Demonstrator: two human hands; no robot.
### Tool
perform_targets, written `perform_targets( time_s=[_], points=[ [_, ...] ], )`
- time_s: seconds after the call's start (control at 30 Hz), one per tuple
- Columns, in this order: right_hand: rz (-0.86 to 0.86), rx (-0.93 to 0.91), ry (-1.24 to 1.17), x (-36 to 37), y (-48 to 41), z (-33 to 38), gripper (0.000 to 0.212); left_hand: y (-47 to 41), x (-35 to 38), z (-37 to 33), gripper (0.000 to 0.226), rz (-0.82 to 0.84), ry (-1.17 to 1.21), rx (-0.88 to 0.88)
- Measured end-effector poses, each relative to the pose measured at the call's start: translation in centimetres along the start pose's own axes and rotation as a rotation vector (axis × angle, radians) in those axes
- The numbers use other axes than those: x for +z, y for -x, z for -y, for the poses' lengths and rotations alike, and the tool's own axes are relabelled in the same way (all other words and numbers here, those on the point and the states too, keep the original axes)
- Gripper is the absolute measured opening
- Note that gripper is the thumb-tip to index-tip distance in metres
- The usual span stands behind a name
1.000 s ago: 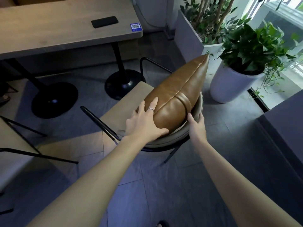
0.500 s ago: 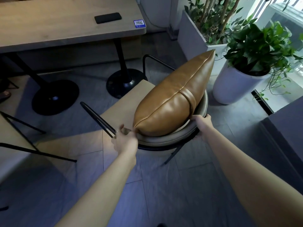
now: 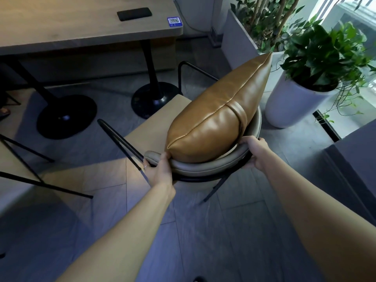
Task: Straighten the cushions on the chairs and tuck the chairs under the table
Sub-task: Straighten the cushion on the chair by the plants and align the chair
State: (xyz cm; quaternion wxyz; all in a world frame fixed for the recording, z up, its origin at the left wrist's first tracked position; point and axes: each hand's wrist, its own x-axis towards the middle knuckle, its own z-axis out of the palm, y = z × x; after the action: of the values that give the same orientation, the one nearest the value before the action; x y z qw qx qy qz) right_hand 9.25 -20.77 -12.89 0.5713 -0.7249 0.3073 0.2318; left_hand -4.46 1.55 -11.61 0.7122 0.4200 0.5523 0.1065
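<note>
- You're looking at a cushion (image 3: 215, 117) in tan leather-like material, smooth and catching glossy highlights.
- The chair's padded backrest (image 3: 205, 167) is showing a grey, smooth, softly sheened covering; its frame (image 3: 120, 143) is looking like matt black metal.
- The table (image 3: 71, 23) top is reading as matt wood grain.
- The phone (image 3: 134, 14) on it is looking matt black.
- The round planter (image 3: 289, 106) is showing smooth white.
- The floor (image 3: 203, 241) is appearing as matt grey tile.

You have a black phone (image 3: 134, 14) lying flat beside a blue QR sticker (image 3: 174, 21). Right of the sticker stand a rectangular planter (image 3: 239, 45) and a round white pot (image 3: 293, 104) of leafy plants.
</note>
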Motion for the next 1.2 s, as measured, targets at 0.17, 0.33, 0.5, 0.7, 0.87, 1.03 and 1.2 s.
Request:
perform_targets(
  time_s=[0.17,0.33,0.5,0.7,0.87,1.03,1.2],
  points=[
    [0.009,0.004,-0.014,0.3,0.6,-0.3,0.057,-0.6,-0.5,-0.4,0.092,-0.004,-0.023,0.002],
    [-0.010,0.030,-0.059,1.8,1.8,-1.5,0.067,-2.2,-2.0,-1.9,0.086,0.030,-0.073,-0.005],
    [-0.026,0.039,-0.156,4.3,3.7,-3.0,0.064,-4.1,-4.1,-3.7,0.077,0.102,-0.136,0.033],
    [-0.066,0.041,-0.211,8.2,5.9,-4.5,0.065,-6.2,-5.9,-6.6,0.062,0.092,-0.123,0.043],
    [-0.109,0.048,-0.239,12.2,7.8,-5.3,0.071,-8.8,-7.7,-9.0,0.023,0.091,-0.129,0.074],
    [-0.169,0.068,-0.266,15.9,8.9,-6.0,0.078,-11.5,-9.2,-11.2,0.035,0.098,-0.153,0.105],
    [-0.186,0.092,-0.304,18.4,9.8,-5.9,0.088,-13.7,-10.2,-12.8,0.045,0.108,-0.163,0.133]
  ],
)
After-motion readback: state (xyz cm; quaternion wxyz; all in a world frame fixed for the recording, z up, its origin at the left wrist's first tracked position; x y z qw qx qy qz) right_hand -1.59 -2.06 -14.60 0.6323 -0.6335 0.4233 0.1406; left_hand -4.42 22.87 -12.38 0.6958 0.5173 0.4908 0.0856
